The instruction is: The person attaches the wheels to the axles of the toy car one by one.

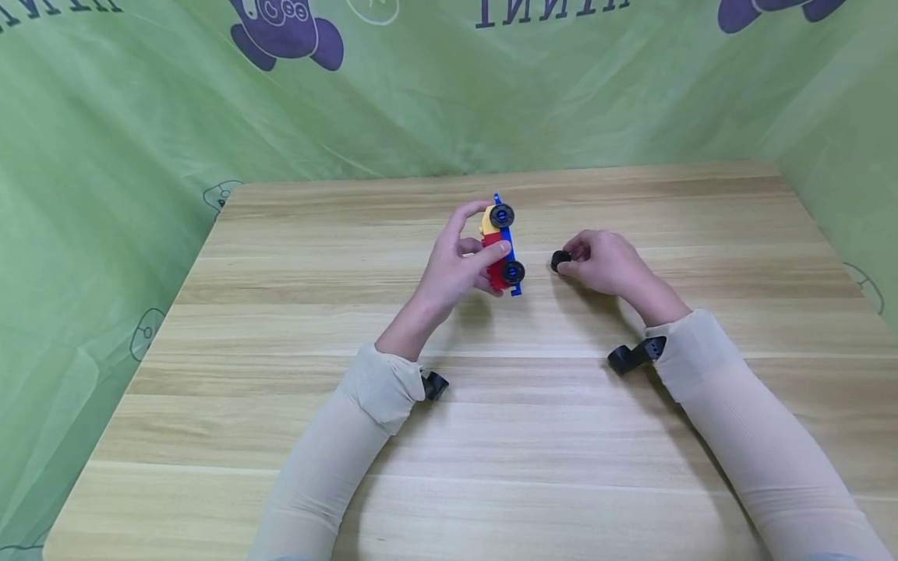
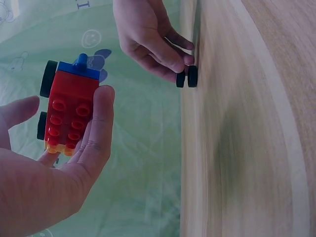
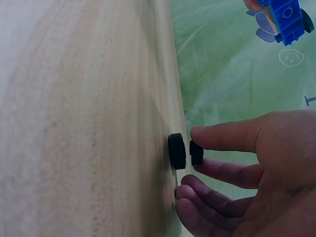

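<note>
My left hand [image 1: 456,269] grips a small toy car [image 1: 494,241] built of red, yellow and blue bricks, lifted over the table. Its two black wheels [image 1: 514,272] on the visible side face right in the head view. The left wrist view shows the red studded brick [image 2: 74,98] between thumb and fingers. To the right, my right hand [image 1: 609,261] pinches a loose black wheel [image 3: 196,153] between thumb and finger. A second black wheel [image 3: 177,151] stands at the tabletop, just beyond the pinched one, with a narrow gap between them.
The wooden table [image 1: 519,460] spreads under both arms, its far edge close to a green printed curtain [image 1: 491,101]. Small black wrist cameras [image 1: 634,357] stick out from both sleeves.
</note>
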